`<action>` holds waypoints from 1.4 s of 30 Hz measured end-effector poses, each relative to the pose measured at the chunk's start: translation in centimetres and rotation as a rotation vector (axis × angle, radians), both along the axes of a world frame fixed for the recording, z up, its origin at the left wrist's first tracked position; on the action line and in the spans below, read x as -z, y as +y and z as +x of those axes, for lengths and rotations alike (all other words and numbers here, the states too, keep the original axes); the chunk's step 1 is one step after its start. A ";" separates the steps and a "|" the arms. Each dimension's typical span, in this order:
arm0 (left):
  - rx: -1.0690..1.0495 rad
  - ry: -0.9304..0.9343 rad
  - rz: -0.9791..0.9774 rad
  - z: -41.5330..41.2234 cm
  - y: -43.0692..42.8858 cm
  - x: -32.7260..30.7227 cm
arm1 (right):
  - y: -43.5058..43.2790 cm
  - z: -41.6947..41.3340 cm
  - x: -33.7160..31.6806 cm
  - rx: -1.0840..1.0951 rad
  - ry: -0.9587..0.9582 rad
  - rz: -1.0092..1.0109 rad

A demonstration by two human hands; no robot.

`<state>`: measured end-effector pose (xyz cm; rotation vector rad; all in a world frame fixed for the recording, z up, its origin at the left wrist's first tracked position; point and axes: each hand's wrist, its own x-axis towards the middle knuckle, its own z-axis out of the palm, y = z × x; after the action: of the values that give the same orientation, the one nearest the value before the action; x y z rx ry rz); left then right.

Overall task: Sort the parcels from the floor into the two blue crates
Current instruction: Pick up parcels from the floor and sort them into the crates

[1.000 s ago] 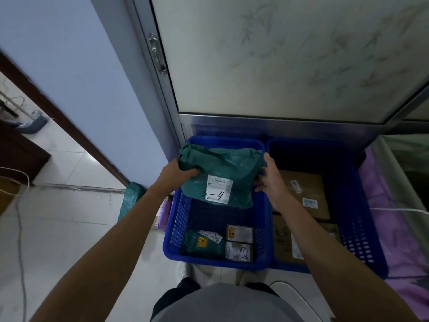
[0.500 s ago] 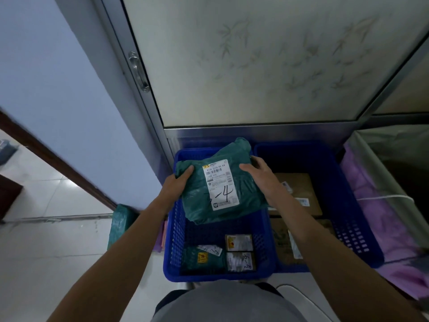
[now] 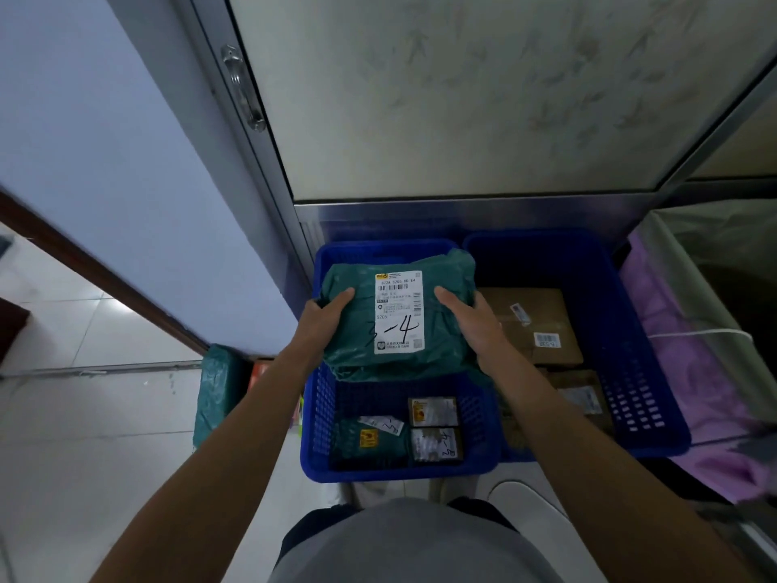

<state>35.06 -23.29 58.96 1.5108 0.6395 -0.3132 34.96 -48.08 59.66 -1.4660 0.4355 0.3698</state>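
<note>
Pale tiled floor [image 3: 105,435], glossy, grout lines visible. Landmark: left blue crate [image 3: 319,414], standing on floor against the metal door base. Right blue crate [image 3: 639,372] sits on floor touching it on the right, side by side. Left of the left crate, a green bagged parcel [image 3: 216,393] stands on the floor, leaning at the wall corner. Between that parcel and the left crate, some small colourful items [image 3: 262,370], mostly hidden, unclear what. Near side of the left crate: a white object [image 3: 517,494] on floor, partly hidden.
</note>
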 end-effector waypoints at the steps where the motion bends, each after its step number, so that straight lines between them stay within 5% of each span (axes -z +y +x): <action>1: 0.033 0.003 -0.009 -0.1 0.2 0.5 | 0.0 0.1 0.4 0.009 0.011 0.006; 17: 0.227 0.213 0.126 2.1 1.5 9.1 | 3.1 5.3 10.4 -0.091 0.285 -0.109; 23: 0.245 0.275 0.195 5.2 2.6 17.0 | 4.4 8.1 17.2 -0.138 0.369 -0.142; 36: 0.353 0.315 0.665 5.4 2.0 36.4 | 6.9 6.8 38.1 -0.092 0.553 -0.218; 42: 0.437 0.546 0.639 2.1 1.8 41.9 | 7.2 5.3 43.0 -0.271 0.586 -0.376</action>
<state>37.20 -21.46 17.02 2.2083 0.8839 -0.9454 40.31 -40.84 16.64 -1.7789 0.8080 0.9885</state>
